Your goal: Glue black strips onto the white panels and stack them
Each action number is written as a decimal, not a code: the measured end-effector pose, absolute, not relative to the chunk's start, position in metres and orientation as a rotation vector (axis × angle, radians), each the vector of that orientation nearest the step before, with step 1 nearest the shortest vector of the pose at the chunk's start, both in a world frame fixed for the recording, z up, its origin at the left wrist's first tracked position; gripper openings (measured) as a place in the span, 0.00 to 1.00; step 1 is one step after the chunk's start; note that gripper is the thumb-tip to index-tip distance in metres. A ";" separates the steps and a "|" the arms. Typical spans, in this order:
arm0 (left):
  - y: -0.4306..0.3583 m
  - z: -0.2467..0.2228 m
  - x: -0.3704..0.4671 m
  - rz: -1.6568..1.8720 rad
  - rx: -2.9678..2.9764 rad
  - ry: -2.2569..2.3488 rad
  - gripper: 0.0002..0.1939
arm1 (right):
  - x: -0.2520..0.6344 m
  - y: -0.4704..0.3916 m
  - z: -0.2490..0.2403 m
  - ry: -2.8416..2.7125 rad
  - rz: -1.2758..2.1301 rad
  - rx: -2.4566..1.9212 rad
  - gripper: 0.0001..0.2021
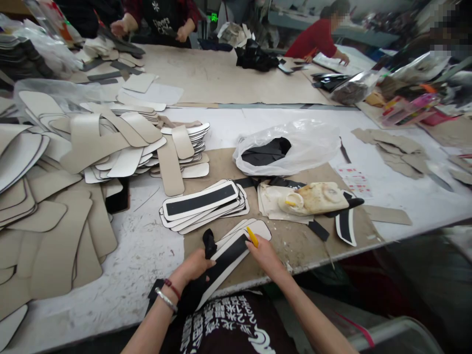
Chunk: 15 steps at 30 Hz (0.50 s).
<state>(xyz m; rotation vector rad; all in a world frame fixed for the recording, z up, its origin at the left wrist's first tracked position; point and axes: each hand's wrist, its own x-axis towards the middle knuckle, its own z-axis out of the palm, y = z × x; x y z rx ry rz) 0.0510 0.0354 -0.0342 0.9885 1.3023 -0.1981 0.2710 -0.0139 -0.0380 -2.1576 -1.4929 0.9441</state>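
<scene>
My left hand [194, 268] is closed at the near table edge, thumb and fingers on a black strip [230, 255]. The strip lies along a long white panel with rounded ends [263, 228], which slants towards my lap. A crumpled black piece [209, 242] sticks up beside the left fingers. In my right hand [266, 254] is a small yellow stick-like tool [252, 237]; its tip is too small to make out. The right fingertips touch the strip's far end. Just beyond lies a stack of white panels [201, 202], the top one bearing a black strip.
Piles of beige and white panels [62, 231] cover the left side. Ahead is a clear plastic bag [306, 147] with black pieces inside. A stained plastic bottle [320, 197] lies on its side to the right. Two people [317, 37] work at the tables beyond.
</scene>
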 end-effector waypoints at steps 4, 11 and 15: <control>0.034 -0.039 0.050 -0.166 0.975 1.267 0.10 | 0.271 -0.012 -0.038 -1.541 0.927 -2.202 0.06; 0.035 -0.040 0.050 -0.163 1.001 1.241 0.14 | 0.273 -0.014 -0.032 -1.615 0.912 -2.208 0.03; 0.036 -0.038 0.051 -0.179 1.030 1.234 0.14 | 0.274 -0.016 -0.028 -1.649 0.924 -2.204 0.04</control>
